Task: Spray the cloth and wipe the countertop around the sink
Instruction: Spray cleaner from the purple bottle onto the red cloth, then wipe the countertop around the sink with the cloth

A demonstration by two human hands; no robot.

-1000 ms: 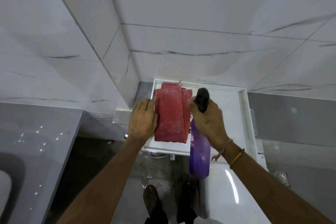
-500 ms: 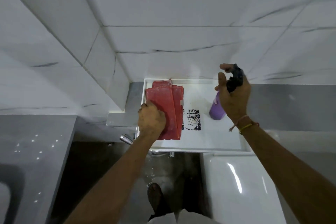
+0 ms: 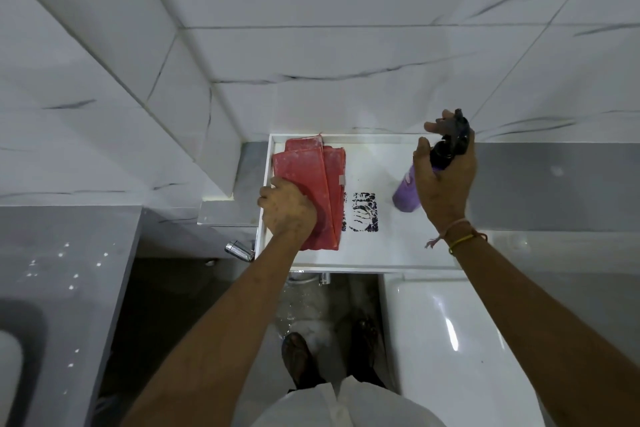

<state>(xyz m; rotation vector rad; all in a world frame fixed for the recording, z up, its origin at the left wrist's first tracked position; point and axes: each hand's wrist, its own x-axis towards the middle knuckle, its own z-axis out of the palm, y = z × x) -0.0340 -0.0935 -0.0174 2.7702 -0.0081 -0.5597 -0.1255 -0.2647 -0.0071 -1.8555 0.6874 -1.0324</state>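
A folded red cloth (image 3: 311, 170) lies on the left part of a white rimmed ledge (image 3: 381, 253) against the tiled wall. My left hand (image 3: 287, 211) presses down on the cloth's near end. My right hand (image 3: 445, 177) grips a purple spray bottle (image 3: 407, 192) with a black trigger head, held tilted above the ledge's right side, its base pointing toward the cloth. A dark printed patch (image 3: 363, 212) shows on the ledge between cloth and bottle.
A grey countertop (image 3: 62, 270) with a sink edge (image 3: 14, 350) lies at lower left. A chrome tap (image 3: 239, 251) sticks out below the ledge. A white toilet tank or lid (image 3: 450, 340) sits at lower right. My feet stand on wet floor (image 3: 304, 308).
My right hand has lifted the spray bottle away from the cloth and carried it to the right. My left hand slid onto the cloth's near end. The dark patch became visible.
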